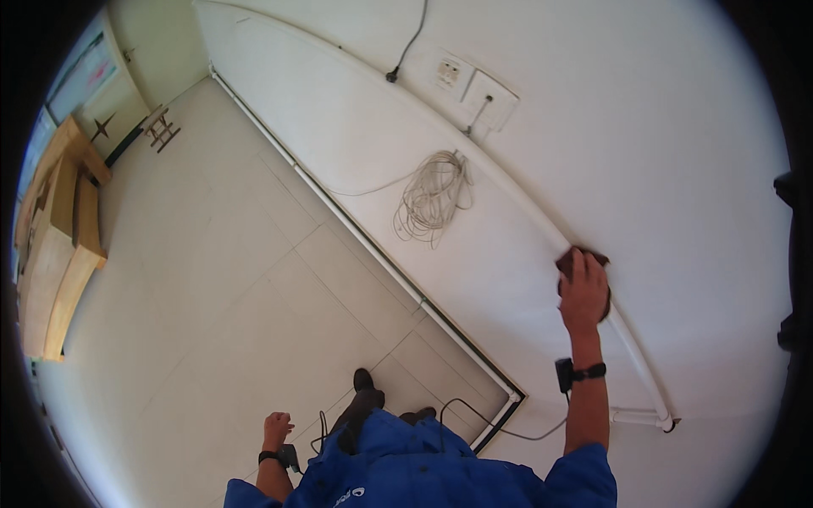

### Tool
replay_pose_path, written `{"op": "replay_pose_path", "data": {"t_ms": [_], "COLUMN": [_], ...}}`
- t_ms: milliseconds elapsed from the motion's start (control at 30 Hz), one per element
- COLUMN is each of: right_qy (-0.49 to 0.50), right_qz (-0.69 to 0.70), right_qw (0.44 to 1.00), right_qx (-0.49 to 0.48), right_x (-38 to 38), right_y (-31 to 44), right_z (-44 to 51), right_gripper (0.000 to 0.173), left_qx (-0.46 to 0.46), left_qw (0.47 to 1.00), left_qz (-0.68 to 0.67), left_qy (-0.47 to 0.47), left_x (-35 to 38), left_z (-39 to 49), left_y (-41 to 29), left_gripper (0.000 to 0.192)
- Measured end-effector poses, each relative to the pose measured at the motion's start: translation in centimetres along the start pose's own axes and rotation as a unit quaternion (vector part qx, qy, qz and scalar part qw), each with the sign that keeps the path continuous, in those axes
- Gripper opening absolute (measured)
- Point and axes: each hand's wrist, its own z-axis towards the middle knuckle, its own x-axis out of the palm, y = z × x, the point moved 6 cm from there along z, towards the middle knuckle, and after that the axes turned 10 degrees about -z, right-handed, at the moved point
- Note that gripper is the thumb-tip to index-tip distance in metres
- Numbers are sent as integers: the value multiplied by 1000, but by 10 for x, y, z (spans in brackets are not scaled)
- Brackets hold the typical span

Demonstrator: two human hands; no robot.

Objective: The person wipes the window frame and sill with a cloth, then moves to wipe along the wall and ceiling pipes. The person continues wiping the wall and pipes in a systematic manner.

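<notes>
My right hand [583,292] presses a dark brown cloth [602,311] around a white pipe [508,184] that runs along the white wall. The fingers lie over the pipe, and part of the cloth is hidden under the palm. Down at the lower left, my left hand [277,428] hangs over the floor with loosely bent fingers and nothing visible in it. Below the pipe, a coil of thin pale cable [435,200] hangs against the wall. Where the pipe ends at the lower right, an elbow fitting [665,423] joins it to a short piece.
Above the pipe are a wall socket [490,100] with a plug and a hanging black plug [392,75]. Another white pipe [362,227] follows the wall's foot. Wooden furniture [60,254] and a small stool [160,129] stand on the tiled floor [216,279] at left.
</notes>
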Motion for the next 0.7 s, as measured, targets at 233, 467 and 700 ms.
{"op": "replay_pose_path", "data": {"t_ms": [233,467,700], "right_qy": [10,-32,-64], "right_qz": [-20,-29,-17], "right_qw": [997,999,997], "right_qx": [77,-3,-37], "right_x": [-5,7,20], "right_y": [-16,59,145], "right_z": [-30,52,156], "right_gripper": [61,61,57], "left_qx": [14,8,-32], "left_qw": [999,997,993], "left_qz": [-31,-57,-78], "left_qy": [-26,-41,-77], "left_x": [-22,-38,-67], "left_z": [21,13,0], "left_y": [-18,-12,25], "left_gripper": [30,30,31]}}
